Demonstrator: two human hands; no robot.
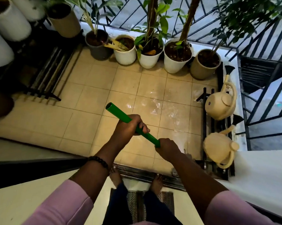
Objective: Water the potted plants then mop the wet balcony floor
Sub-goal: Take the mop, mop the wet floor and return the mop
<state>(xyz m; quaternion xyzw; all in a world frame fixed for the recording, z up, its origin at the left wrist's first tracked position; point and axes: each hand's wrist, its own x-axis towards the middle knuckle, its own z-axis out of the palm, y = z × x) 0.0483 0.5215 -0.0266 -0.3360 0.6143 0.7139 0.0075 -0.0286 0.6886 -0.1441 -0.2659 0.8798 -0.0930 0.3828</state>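
A green mop handle (pixel 117 113) slants across the middle of the view, its open top end pointing up-left. My left hand (pixel 130 126) grips it higher up and my right hand (pixel 167 147) grips it lower down; the mop head is hidden under my right arm. Water glistens on the beige tiled floor (pixel 153 103) ahead of my hands. Several potted plants stand along the railing: a grey pot (pixel 98 47), white pots (pixel 125 54) (pixel 149 60) (pixel 176 60) and a tan pot (pixel 203 69).
Two beige watering cans (pixel 219 104) (pixel 218 151) sit on a black rack at the right. A dark metal rack (pixel 44 75) and large white pots (pixel 10 21) fill the left side. My bare feet (pixel 158 182) stand at the door track.
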